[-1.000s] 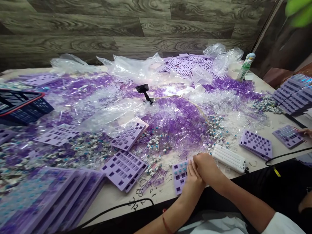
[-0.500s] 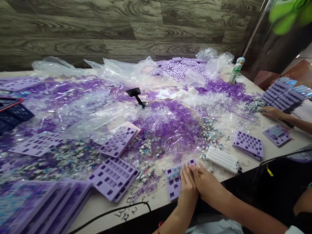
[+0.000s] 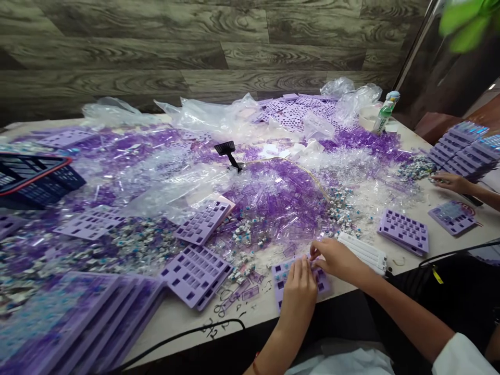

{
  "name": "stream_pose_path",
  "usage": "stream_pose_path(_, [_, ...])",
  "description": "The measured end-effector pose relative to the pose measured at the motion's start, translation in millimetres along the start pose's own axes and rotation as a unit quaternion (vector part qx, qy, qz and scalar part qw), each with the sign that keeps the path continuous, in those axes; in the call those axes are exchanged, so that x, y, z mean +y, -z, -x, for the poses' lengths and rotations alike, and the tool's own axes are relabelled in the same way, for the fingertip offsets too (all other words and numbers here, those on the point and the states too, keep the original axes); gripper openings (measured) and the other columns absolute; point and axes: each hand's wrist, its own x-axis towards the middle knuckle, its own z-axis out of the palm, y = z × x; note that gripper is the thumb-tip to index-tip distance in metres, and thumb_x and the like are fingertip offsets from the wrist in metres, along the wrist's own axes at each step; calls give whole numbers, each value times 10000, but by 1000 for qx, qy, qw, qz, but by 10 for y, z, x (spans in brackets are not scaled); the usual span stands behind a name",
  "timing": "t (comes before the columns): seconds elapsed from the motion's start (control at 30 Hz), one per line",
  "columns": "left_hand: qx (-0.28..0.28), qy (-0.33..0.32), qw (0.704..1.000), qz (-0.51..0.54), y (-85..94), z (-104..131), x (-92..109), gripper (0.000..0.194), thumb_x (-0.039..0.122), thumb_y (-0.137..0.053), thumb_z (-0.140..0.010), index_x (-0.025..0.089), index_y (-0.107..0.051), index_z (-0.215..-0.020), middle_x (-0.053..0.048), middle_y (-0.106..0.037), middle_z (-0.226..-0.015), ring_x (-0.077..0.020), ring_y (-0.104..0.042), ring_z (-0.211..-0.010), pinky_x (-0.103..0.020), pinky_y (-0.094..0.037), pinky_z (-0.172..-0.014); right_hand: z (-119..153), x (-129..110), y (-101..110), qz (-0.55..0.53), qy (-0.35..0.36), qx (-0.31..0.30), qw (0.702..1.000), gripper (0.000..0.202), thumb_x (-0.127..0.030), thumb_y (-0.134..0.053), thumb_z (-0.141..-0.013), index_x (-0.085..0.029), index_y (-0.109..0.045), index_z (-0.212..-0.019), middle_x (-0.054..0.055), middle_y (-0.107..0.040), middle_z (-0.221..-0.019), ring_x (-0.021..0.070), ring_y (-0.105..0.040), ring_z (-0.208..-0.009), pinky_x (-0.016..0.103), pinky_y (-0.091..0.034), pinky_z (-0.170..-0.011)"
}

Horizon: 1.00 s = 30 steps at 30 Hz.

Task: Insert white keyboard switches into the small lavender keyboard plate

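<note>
A purple keyboard plate [image 3: 279,288] with square holes lies at the table's front edge, several blue and white switches seated in it. My left hand [image 3: 300,284] rests flat across the plate, fingers stretched out close together and covering its middle. My right hand [image 3: 336,260] is over the plate's far right part, thumb and fingers pinched close to the left fingertips. Whatever sits in that pinch is too small to make out. Loose blue and white switches [image 3: 247,232] and clear purple keycaps [image 3: 279,192] are heaped beyond the plate.
Stacked purple plates [image 3: 197,276] and a filled stack [image 3: 89,317] stand left. A white battery-like case [image 3: 363,252], more plates [image 3: 404,229] and a co-worker's hand [image 3: 451,182] are right. A black brush [image 3: 230,154], blue basket [image 3: 39,182] and bottle [image 3: 386,112] stand farther back.
My right hand has moved from beside the left hand to the plate's far right part, its fingers now curled into a pinch. My left hand stays on the plate. The view has shifted slightly.
</note>
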Motion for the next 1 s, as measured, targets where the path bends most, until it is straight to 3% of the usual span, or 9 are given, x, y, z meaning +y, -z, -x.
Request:
stream_pose_path(0.17, [-22, 2, 999, 34, 234, -19, -200, 375, 59, -542, -934, 112, -706, -1267, -154, -684, -1349, -278, -673, -1195, -427, -567, -1010, -316, -104, 194, 111, 22, -80, 990, 228, -141, -741, -846, -151, -705, -1070, 137, -733, -1121, 268, -666, -1112, 299, -487, -852])
stream_pose_path(0.3, [-52, -10, 998, 32, 273, -42, -252, 471, 4, -516, -895, 149, -683, -1311, -123, -694, -1343, -260, -674, -1200, -430, -564, -1025, -488, -145, 208, 126, 45, -139, 981, 287, -164, -829, -775, -148, -732, -1045, 122, -769, -1036, 264, -723, -1001, 263, -492, -768])
stream_pose_path(0.4, [-53, -27, 998, -5, 232, -49, -173, 472, -17, -512, -859, 90, -703, -1277, -175, -702, -1310, -283, -679, -1203, -423, -573, -1016, -513, -134, 216, 133, 49, -166, 976, 312, -216, -860, -764, -140, -741, -1042, 118, -782, -999, 266, -744, -948, 250, -496, -722])
stream_pose_path(0.57, [-17, -11, 997, -80, 62, -8, 119, 401, 29, -511, -858, -47, -714, -1195, -284, -699, -1247, -358, -704, -1155, -458, -606, -939, -461, -186, 219, 136, 47, -165, 976, 239, -109, -716, -867, -126, -719, -1105, 113, -791, -963, 266, -754, -924, 262, -506, -721])
stream_pose_path(0.7, [-19, -12, 999, -49, 14, -15, 155, 407, 47, -521, -871, -63, -694, -1222, -315, -691, -1237, -380, -689, -1181, -498, -592, -963, -441, -248, 239, 139, 42, -155, 977, 208, -97, -710, -852, -126, -726, -1058, 137, -780, -997, 275, -745, -933, 274, -511, -722])
stream_pose_path(0.77, [-20, -16, 1000, 10, 87, -48, -1, 391, 59, -526, -890, 8, -714, -1229, -262, -715, -1232, -345, -699, -1170, -475, -600, -955, -404, -239, 237, 142, 36, -145, 978, 215, -87, -700, -856, -120, -714, -1068, 151, -768, -1024, 276, -733, -961, 282, -508, -734])
stream_pose_path(0.87, [4, -2, 984, 178, 290, -58, -428, 303, 165, -535, -974, 176, -756, -1182, -119, -771, -1175, -227, -743, -1057, -363, -611, -938, -273, -164, 165, 134, 45, -112, 984, 235, -83, -704, -854, -137, -690, -1082, 137, -747, -1064, 267, -696, -1034, 289, -500, -784])
stream_pose_path(0.93, [40, 87, 962, 255, 417, -1, -761, 281, 230, -507, -1014, 214, -762, -1129, -72, -791, -1093, -185, -747, -1001, -316, -610, -916, -147, -98, 67, 107, 62, -60, 990, 232, -80, -716, -843, -168, -682, -1056, 102, -732, -1071, 246, -674, -1038, 296, -495, -824])
stream_pose_path(1.0, [86, 189, 951, 231, 480, 102, -1057, 273, 270, -510, -1015, 188, -756, -1100, -82, -787, -1060, -215, -732, -1005, -360, -599, -927, -13, -47, -51, 68, 72, -9, 995, 220, -68, -699, -854, -201, -680, -1029, 65, -719, -1060, 231, -659, -1031, 312, -494, -862])
